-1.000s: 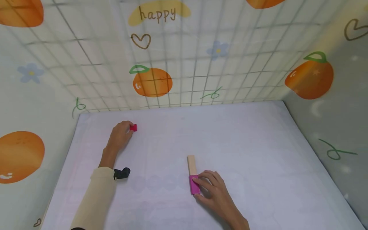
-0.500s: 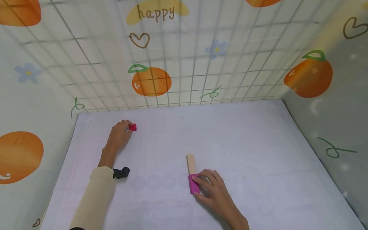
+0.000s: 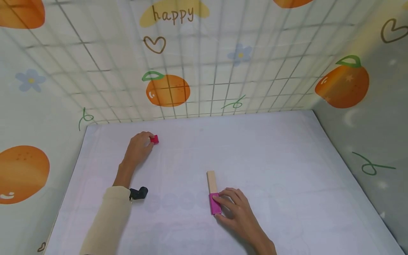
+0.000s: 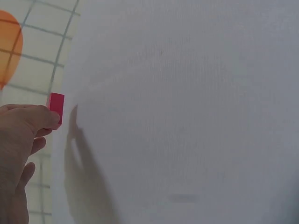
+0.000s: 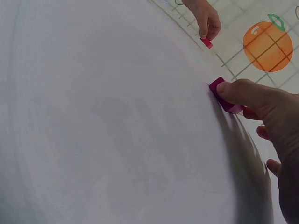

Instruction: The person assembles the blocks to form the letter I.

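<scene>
In the head view my left hand [image 3: 137,150] pinches a small red block [image 3: 154,139] near the table's back left. The left wrist view shows the thumb pressed on the face of this red block [image 4: 56,108], with a shadow on the white surface beside it. Closer to me, my right hand [image 3: 239,212] grips a magenta block [image 3: 215,205] between thumb and fingers. A plain wooden block [image 3: 211,181] lies end to end with it on the far side, making one line. From the right wrist, the thumb covers part of the magenta block [image 5: 217,85].
A white-covered table [image 3: 271,159] spreads under both hands. Behind it rises a backdrop [image 3: 207,71] with a grid, oranges and the word "happy"; printed walls flank it left and right. A black strap [image 3: 138,193] sticks out at the left cuff.
My left hand has shifted a little to the right and slightly farther back with the red block, which has turned a bit. The right hand and its magenta block stay where they were.
</scene>
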Demonstrator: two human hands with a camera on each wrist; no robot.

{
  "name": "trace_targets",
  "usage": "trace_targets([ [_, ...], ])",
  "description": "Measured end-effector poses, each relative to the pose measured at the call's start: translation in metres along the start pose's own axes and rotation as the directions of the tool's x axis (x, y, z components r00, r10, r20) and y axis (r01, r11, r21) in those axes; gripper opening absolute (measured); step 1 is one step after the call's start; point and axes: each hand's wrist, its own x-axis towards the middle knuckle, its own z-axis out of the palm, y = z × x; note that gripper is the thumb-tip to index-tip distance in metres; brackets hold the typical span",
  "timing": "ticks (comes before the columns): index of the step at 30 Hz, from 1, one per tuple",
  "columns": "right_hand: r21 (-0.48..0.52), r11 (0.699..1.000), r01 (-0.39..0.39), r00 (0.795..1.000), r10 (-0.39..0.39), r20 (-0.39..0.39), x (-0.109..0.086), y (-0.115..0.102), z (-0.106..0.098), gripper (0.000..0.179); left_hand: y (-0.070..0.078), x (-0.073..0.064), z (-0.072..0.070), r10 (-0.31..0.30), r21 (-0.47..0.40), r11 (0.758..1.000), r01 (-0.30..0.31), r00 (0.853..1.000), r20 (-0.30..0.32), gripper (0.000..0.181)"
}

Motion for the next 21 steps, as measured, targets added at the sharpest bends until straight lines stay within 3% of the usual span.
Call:
trace_targets([
  [11,-0.003,1.000,-0.022,1.000,0.022,0.016,-0.001,-0.001,0.000,0.051,0.045,0.008,0.013,0.120,0.026,0.992,-0.121,0.992,0.046,0.028],
  [21,0.004,1.000,-0.012,1.000,0.012,0.002,-0.002,0.000,0.000,0.050,0.088,0.007,0.035,0.246,0.046,0.967,-0.252,0.963,0.115,0.031],
])
